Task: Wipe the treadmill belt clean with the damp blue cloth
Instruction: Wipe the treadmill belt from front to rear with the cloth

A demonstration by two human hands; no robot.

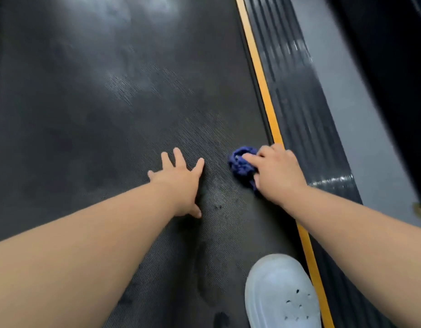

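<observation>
The right grip [278,171] clamps the bunched blue cloth [240,165] against the treadmill belt [110,114] just beside the yellow stripe [259,74], likely scrubbing that edge. The left grip [178,181] lies spread flat, farther from the stripe, probably bracing.

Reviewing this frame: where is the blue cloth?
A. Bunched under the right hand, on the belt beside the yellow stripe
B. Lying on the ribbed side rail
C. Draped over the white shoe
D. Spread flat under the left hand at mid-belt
A: the blue cloth is bunched under the right hand on the belt, close beside the yellow stripe; the left hand rests flat, fingers spread, holding nothing.
</observation>
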